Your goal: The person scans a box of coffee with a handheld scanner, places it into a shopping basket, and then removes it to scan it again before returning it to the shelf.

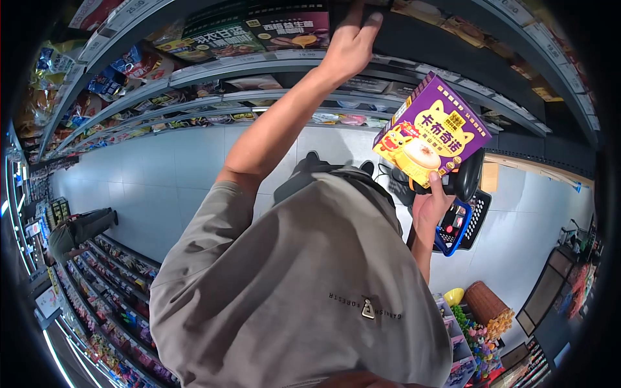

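My right hand (435, 202) grips the lower corner of a purple and yellow cappuccino box (446, 126), with the thumb on its front. The box is tilted, and its front shows a cup and a cat-ear shape. My left hand (351, 48) reaches into the shelf (394, 42) at the top, its thumb apart from the fingers. The fingertips run to the upper edge of the view, so what they touch is hidden. Left of this hand, a purple box (291, 29) and a green box (223, 35) stand on the shelf.
Below the cappuccino box is a black basket with a blue handle (460, 226). Lower shelves (252, 100) hold packaged goods. Another person (81, 229) is at the far left by more shelving (116, 291). A brown wicker basket (485, 301) and colourful goods lie at the lower right.
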`<state>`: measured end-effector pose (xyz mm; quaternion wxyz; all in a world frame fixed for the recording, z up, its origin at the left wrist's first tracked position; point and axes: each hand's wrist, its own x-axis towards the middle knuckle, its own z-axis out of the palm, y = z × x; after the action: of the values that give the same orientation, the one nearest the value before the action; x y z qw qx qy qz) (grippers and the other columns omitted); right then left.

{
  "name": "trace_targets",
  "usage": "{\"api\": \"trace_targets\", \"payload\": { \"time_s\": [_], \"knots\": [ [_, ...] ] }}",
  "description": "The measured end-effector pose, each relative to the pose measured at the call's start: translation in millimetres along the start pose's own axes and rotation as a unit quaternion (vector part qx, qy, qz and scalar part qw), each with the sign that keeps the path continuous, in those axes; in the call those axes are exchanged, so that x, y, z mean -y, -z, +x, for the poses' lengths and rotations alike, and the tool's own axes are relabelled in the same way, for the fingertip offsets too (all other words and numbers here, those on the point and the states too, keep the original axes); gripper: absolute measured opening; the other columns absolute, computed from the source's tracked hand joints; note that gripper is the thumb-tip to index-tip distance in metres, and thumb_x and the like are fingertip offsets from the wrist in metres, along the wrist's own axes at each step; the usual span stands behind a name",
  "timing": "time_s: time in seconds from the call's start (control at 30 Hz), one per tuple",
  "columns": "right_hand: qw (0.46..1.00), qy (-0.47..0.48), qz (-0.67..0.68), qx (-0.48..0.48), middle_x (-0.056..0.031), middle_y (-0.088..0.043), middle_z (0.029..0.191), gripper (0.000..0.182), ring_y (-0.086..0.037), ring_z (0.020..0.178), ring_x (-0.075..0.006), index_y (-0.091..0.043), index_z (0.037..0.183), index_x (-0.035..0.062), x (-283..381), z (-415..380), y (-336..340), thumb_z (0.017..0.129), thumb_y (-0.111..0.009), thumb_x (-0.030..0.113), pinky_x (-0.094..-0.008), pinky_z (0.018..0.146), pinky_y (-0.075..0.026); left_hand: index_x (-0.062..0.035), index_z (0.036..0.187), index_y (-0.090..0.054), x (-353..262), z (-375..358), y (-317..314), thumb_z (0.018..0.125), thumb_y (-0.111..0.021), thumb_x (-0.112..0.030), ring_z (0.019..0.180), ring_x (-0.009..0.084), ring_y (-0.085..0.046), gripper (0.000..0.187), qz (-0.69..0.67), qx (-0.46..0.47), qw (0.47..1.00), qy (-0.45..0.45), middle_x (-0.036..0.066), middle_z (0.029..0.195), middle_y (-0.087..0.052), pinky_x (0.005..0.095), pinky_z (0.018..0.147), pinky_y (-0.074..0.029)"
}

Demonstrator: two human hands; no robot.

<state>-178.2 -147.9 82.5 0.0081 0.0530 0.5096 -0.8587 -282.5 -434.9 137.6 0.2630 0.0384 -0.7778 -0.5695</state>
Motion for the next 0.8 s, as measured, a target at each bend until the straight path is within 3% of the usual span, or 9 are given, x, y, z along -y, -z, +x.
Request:
{"api": "trace_targets", "payload": {
  "time_s": [0.07,0.1,0.2,0.23,0.33,0.47,0.67,0.73,0.8],
  "knots": [
    [1.0,-0.014,0.003,-0.001,-0.0148,-0.05,0.132,0.062,-0.054,0.12,-0.0264,-0.037,0.139,-0.001,-2,0,4,0.083,-0.06,-0.009,-0.0412,0.101,-0.047,0.009,0.142,-0.03,7,-5,-1,0.098,-0.048,-0.028,0.129,0.039,-0.045,0.06,0.108,0.016,0.988,-0.106,0.033,0.132,-0.048,0.0376,0.107,-0.035],
    [1.0,-0.016,0.002,-0.001,-0.0146,-0.051,0.132,0.061,-0.054,0.119,-0.0258,-0.037,0.139,-0.0012,-1,0,5,0.083,-0.061,-0.008,-0.0409,0.101,-0.047,0.0066,0.133,-0.046,8,-8,-3,0.096,-0.051,-0.029,0.118,0.0412,-0.053,0.052,0.147,0.028,0.98,-0.131,0.031,0.123,-0.056,0.0423,0.106,-0.035],
    [0.998,-0.039,0.042,-0.011,-0.0134,-0.051,0.131,0.067,-0.053,0.118,-0.023,-0.039,0.138,-0.0007,3,0,4,0.078,-0.066,-0.011,-0.038,0.103,-0.044,0.0047,0.117,-0.059,5,-21,-5,0.098,-0.05,-0.025,0.121,0.0328,-0.053,0.037,0.313,0.073,0.923,-0.212,0.022,0.123,-0.06,0.044,0.109,-0.033],
    [0.998,-0.039,0.042,-0.012,-0.0134,-0.051,0.131,0.067,-0.053,0.118,-0.023,-0.039,0.138,-0.0007,3,0,4,0.078,-0.066,-0.011,-0.038,0.103,-0.044,0.0037,0.114,-0.06,12,-23,-8,0.096,-0.053,-0.025,0.113,0.0318,-0.058,0.035,0.356,0.057,0.897,-0.255,0.02,0.117,-0.063,0.0473,0.106,-0.035],
    [0.999,-0.029,0.04,-0.007,-0.0136,-0.051,0.131,0.067,-0.054,0.118,-0.0229,-0.039,0.138,-0.0003,1,1,6,0.078,-0.066,-0.011,-0.0377,0.102,-0.044,0.0032,0.114,-0.06,8,-31,-9,0.095,-0.054,-0.023,0.108,0.0314,-0.06,0.033,0.422,0.141,0.88,-0.167,0.019,0.113,-0.064,0.0471,0.104,-0.036],
    [1.0,-0.011,0.014,0.009,-0.0143,-0.051,0.132,0.061,-0.054,0.119,-0.0249,-0.039,0.138,-0.0017,0,1,8,0.083,-0.062,-0.007,-0.0407,0.101,-0.047,0.0029,0.115,-0.059,14,-37,-11,0.094,-0.055,-0.022,0.105,0.0322,-0.06,0.033,0.434,0.178,0.871,-0.144,0.018,0.112,-0.064,0.0471,0.104,-0.036],
    [0.999,-0.03,0.013,0.015,-0.0154,-0.052,0.13,0.061,-0.056,0.118,-0.0249,-0.039,0.138,-0.0021,10,4,1,0.082,-0.062,-0.008,-0.0405,0.101,-0.047,0.0049,0.124,-0.055,-11,-62,-7,0.096,-0.055,-0.02,0.109,0.0319,-0.06,0.038,0.248,0.044,0.952,-0.174,0.02,0.118,-0.062,0.0413,0.102,-0.04],
    [0.999,-0.031,0.014,0.015,-0.0155,-0.053,0.13,0.061,-0.057,0.116,-0.0248,-0.039,0.138,-0.0022,10,8,-1,0.082,-0.062,-0.009,-0.0403,0.1,-0.047,0.0058,0.123,-0.054,-21,-85,-12,0.095,-0.057,-0.019,0.107,0.0287,-0.062,0.038,-0.032,0.084,0.996,-0.028,0.02,0.118,-0.062,0.0366,0.099,-0.042],
    [0.999,-0.011,0.014,0.038,-0.0151,-0.055,0.127,0.06,-0.059,0.114,-0.0243,-0.041,0.135,-0.0022,9,16,-2,0.08,-0.063,-0.009,-0.0395,0.099,-0.048,0.0048,0.132,-0.048,-28,-106,-17,0.097,-0.056,-0.018,0.113,0.0208,-0.057,0.043,-0.158,0.129,0.978,0.046,0.016,0.123,-0.06,0.0344,0.098,-0.044]
  ]
}}
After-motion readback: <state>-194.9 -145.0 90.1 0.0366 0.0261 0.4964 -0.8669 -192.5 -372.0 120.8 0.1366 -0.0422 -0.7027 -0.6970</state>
